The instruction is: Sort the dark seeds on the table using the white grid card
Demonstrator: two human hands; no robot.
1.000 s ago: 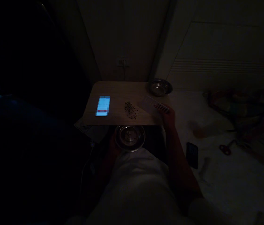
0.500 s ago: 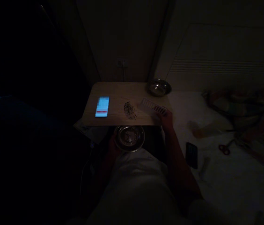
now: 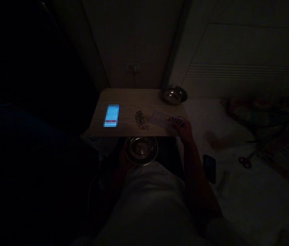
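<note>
In the dim head view, my left hand (image 3: 125, 158) grips the left side of a shiny metal bowl (image 3: 154, 155), held just below the front edge of a small wooden table (image 3: 126, 96). Small dark bits lie in the bowl. My right hand (image 3: 184, 130) is closed around the right end of a pale slotted plastic piece (image 3: 160, 119), over the table's right part. Its left end is close beside a loose pile of small dark seed-like grains (image 3: 141, 119); whether it touches them I cannot tell.
A lit phone (image 3: 111, 116) lies on the table's left side. Another metal bowl (image 3: 174, 95) stands at the back right corner. On the white bedding to the right are a dark phone-like slab (image 3: 209, 168), red-handled scissors (image 3: 245, 162) and a heap of coloured cloth (image 3: 262, 112).
My right hand has shifted slightly right, and the slotted piece lies a little more level. The bowl in my left hand and the grain pile look much the same.
</note>
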